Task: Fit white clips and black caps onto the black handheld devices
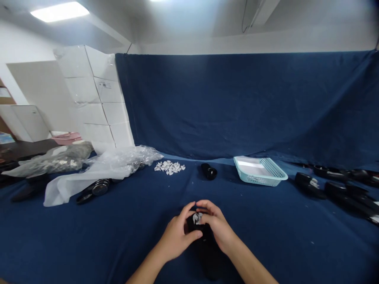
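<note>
A long black plastic housing (207, 252) lies in front of me on the blue cloth, its far end between my hands. My left hand (179, 234) curls round the left side of that end, thumb across the top. From the right, my right hand (217, 225) grips the same end, its thumb pressing on a small grey-white plastic piece (197, 218) set in the top. Part of the small piece is covered by my fingers. What exactly the black housing belongs to, I cannot tell.
Beyond my hands lie a pile of small white plastic pieces (169, 167), a black cylindrical part (209, 171) and a light-blue basket (260, 179). Clear plastic bags (97, 173) and black round parts (100, 187) lie left. Several black housings (309, 185) lie right. A blue curtain (237, 106) hangs behind.
</note>
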`<state>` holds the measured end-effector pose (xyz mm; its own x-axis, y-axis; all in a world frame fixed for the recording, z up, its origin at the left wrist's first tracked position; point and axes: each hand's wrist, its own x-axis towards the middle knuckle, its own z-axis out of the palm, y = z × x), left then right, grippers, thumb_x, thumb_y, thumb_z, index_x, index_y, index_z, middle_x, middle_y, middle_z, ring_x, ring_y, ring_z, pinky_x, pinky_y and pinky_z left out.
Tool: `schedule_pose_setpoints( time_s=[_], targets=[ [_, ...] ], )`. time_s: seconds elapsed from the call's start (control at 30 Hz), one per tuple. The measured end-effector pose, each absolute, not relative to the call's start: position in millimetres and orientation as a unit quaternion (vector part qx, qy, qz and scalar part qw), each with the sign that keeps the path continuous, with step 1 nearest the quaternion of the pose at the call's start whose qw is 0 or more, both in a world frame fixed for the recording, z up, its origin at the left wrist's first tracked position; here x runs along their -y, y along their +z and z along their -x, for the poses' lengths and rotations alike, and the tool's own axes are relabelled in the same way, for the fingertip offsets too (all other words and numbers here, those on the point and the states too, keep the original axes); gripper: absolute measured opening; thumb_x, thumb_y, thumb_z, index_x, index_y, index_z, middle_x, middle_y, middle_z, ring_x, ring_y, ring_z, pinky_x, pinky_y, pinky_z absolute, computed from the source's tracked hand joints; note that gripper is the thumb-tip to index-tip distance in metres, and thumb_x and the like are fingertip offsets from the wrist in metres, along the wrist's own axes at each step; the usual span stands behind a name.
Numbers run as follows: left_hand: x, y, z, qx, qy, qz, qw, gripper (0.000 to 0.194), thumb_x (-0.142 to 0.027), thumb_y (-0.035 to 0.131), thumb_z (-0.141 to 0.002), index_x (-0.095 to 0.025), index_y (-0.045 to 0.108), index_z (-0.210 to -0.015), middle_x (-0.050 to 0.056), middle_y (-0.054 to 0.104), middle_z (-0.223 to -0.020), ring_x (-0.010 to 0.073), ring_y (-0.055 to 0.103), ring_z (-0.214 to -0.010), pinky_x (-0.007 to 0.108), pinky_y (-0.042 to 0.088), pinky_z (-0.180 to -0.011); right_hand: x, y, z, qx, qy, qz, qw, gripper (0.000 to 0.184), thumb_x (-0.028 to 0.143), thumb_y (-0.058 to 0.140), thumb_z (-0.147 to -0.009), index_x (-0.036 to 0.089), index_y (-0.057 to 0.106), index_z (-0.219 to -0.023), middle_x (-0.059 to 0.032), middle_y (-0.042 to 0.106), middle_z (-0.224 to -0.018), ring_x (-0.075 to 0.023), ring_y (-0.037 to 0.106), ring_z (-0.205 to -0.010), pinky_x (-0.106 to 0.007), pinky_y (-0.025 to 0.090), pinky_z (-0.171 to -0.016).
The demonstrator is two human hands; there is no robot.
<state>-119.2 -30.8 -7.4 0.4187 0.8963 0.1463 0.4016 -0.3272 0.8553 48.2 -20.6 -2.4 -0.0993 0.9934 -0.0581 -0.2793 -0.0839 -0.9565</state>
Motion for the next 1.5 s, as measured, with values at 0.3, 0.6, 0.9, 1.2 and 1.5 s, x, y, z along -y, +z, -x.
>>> schedule_pose_setpoints(
  time_s=[0.3, 0.6, 0.9, 1.2, 1.5],
  targets=[
    [34, -6, 117, -0.459, 0.314, -0.743, 0.372, 0.085, -0.021, 0.072, -0.071, -0.033, 0.029, -0.144, 0.004, 0.060, -0.131, 0.0197, 0.063, -0.085, 0.033, 0.049, -0.080, 24, 2, -36, 0.454, 0.532, 0.449, 0.555, 0.029, 0.013, 0.059, -0.058, 0.023, 0.064, -0.085, -0.0016, 0.064, -0.093, -0.0221, 0.057, -0.093, -0.030, 0.046, -0.076],
    [36, 1, 114, -0.450, 0.306, -0.756, 0.365, 0.089, -0.018, 0.074, -0.069, -0.038, 0.029, -0.143, -0.001, 0.062, -0.127, 0.0181, 0.063, -0.081, 0.031, 0.048, -0.078, 13, -3, -42, 0.383, 0.568, 0.462, 0.564, 0.037, 0.013, 0.050, -0.048, 0.020, 0.063, -0.082, -0.0015, 0.065, -0.087, -0.0197, 0.063, -0.081, -0.027, 0.048, -0.068],
    [31, -4, 118, -0.428, 0.314, -0.748, 0.398, 0.082, -0.021, 0.068, -0.077, -0.032, 0.025, -0.146, 0.007, 0.058, -0.133, 0.0185, 0.065, -0.082, 0.032, 0.051, -0.078, 13, -12, -54, 0.428, 0.576, 0.448, 0.534, 0.031, 0.015, 0.052, -0.059, 0.019, 0.068, -0.086, -0.0049, 0.072, -0.089, -0.0236, 0.066, -0.094, -0.032, 0.051, -0.081],
    [23, -11, 123, -0.416, 0.363, -0.714, 0.430, 0.081, -0.023, 0.063, -0.084, -0.031, 0.017, -0.150, 0.007, 0.053, -0.138, 0.0228, 0.057, -0.115, 0.040, 0.042, -0.101, 21, -6, -63, 0.622, 0.365, 0.464, 0.513, 0.011, 0.033, 0.065, -0.077, 0.025, 0.073, -0.079, -0.0072, 0.065, -0.105, -0.0274, 0.058, -0.105, -0.040, 0.043, -0.094],
    [26, -15, 125, -0.434, 0.349, -0.738, 0.381, 0.073, -0.028, 0.059, -0.088, -0.031, 0.019, -0.150, 0.010, 0.052, -0.139, 0.0226, 0.063, -0.101, 0.041, 0.047, -0.093, 39, -5, -58, 0.781, 0.107, 0.455, 0.415, 0.020, 0.027, 0.055, -0.087, 0.029, 0.069, -0.100, -0.0083, 0.058, -0.124, -0.0286, 0.053, -0.115, -0.047, 0.040, -0.096]
  ],
)
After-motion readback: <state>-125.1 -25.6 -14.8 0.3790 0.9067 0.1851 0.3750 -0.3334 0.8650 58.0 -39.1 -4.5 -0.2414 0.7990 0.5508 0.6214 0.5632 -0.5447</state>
